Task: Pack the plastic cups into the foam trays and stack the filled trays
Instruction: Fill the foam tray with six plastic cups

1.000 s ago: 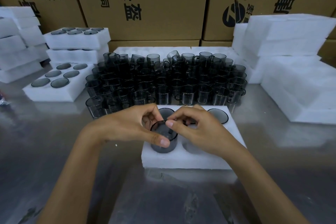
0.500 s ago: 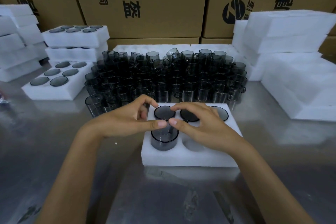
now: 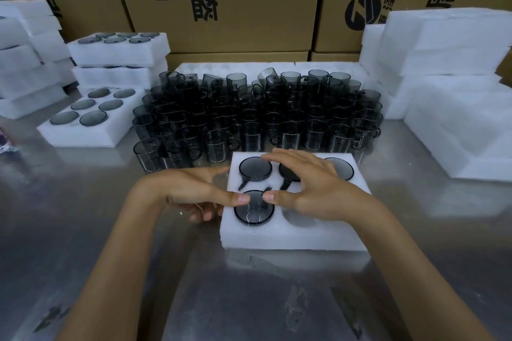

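Note:
A white foam tray (image 3: 291, 238) lies on the steel table in front of me. Dark smoky cups sit sunk in its three back pockets, such as the back-left cup (image 3: 255, 167). A fourth cup (image 3: 253, 214) sits low in the front-left pocket. My left hand (image 3: 188, 191) and my right hand (image 3: 313, 188) each press a thumb tip on this cup's top. The right fingers stretch flat over the back-middle cup. The front-middle pocket (image 3: 297, 220) is empty; my right hand hides the front-right one. Several loose cups (image 3: 257, 116) stand crowded behind the tray.
A filled tray (image 3: 83, 133) lies at the left, with two stacked filled trays (image 3: 119, 50) behind it. Foam blocks (image 3: 448, 63) are piled at the right and more foam (image 3: 22, 63) at the far left. Cardboard boxes (image 3: 249, 8) wall the back.
The cup has gone from held above the front-left pocket down into it, now nearly flush. My fingers have let go of its rim and only the thumbs press on it.

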Demonstrator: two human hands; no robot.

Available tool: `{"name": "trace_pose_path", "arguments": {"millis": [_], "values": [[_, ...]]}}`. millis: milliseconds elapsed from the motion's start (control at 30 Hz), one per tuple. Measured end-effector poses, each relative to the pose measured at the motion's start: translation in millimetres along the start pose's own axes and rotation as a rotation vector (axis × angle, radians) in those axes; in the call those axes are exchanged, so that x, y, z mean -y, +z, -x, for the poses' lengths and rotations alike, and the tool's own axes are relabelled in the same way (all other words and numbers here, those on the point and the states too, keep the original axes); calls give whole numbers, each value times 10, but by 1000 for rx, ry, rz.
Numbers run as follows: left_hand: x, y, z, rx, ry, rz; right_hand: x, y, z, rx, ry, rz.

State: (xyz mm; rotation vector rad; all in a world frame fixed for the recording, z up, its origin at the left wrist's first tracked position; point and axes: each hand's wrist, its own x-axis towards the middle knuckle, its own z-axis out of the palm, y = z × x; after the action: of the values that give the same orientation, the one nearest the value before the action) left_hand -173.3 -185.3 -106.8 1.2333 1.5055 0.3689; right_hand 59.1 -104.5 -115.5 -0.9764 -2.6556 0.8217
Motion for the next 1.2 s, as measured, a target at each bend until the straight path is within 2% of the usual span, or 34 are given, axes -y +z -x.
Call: {"name": "trace_pose_path", "arguments": {"millis": [133, 267, 300, 367, 500, 567, 700, 933, 1033, 1200], "values": [[-5, -18, -40, 5, 23, 15, -9, -20, -38, 23, 20, -2], [66, -17, 8, -36, 70, -56, -33, 33, -5, -81, 2, -15], [78, -29, 17, -104, 85, -78, -40, 49, 8, -114, -3, -9], [84, -64, -6, -351, 127, -67, -60, 66, 35, -172, -8, -30], [-42, -140, -269, -832, 297, 52, -96, 12, 41, -312, 21, -407], [-220, -198, -480, -944, 382, -41, -152, -34, 16, -421, 24, -499], [-667, -419, -893, -1007, 438, -374, -214, -51, -1, -465, 52, -601], [-967, -705, -1329, -954, 117, -916, -229, -47, 16, -441, 70, -590], [-913, -666, -1380, -1007, 91, -960, -237, -38, 15, -433, 74, -580], [-700, -630, -1317, -1141, 272, -912, -252, -14, 3, -426, 49, -544]]}}
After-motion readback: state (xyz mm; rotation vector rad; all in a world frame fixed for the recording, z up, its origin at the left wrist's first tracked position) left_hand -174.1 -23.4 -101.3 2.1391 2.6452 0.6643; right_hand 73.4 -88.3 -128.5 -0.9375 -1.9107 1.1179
